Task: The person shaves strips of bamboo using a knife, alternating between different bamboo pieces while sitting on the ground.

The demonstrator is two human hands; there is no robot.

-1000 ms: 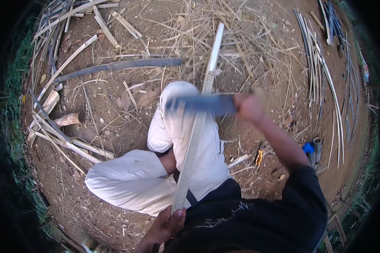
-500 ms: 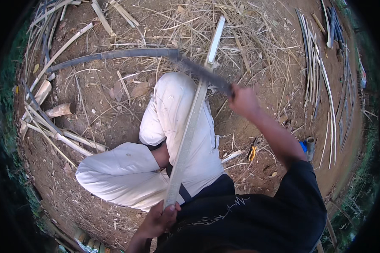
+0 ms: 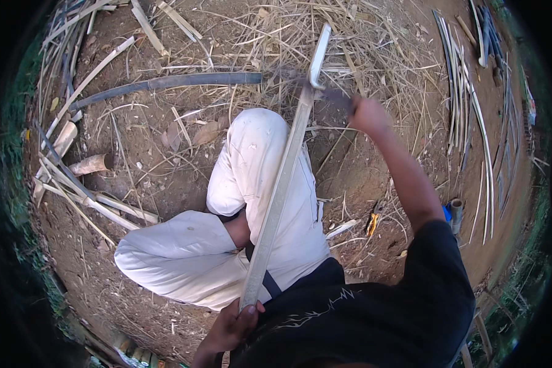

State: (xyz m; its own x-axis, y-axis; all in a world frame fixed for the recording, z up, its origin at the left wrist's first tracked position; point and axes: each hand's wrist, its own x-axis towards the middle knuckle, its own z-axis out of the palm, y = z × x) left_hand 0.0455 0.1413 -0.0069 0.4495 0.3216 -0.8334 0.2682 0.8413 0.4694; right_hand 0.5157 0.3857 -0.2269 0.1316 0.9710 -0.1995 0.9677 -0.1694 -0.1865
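A long split bamboo strip [image 3: 276,196] slants across my right thigh, its far end pale and bare beyond the knee. My left hand [image 3: 236,322] is closed round the strip's near end, by my waist. My right hand [image 3: 371,116] grips the handle of a long dark blade, apparently a machete [image 3: 337,99], smeared by motion. The blade lies across the strip just past my knee, where the pale face starts and a small pale lip of bamboo stands out. How deep the edge sits is too blurred to tell.
A dark bamboo length [image 3: 172,81] lies beyond my knee. Split bamboo pieces [image 3: 61,144] pile up at left, with thin strips [image 3: 457,92] at right. Shavings [image 3: 380,55] litter the far ground. Yellow-handled pliers [image 3: 373,222] and an upright tube [image 3: 456,214] are to my right.
My right hand has moved away from me and slightly right, taking the blade farther up the strip. My left hand still holds the near end.
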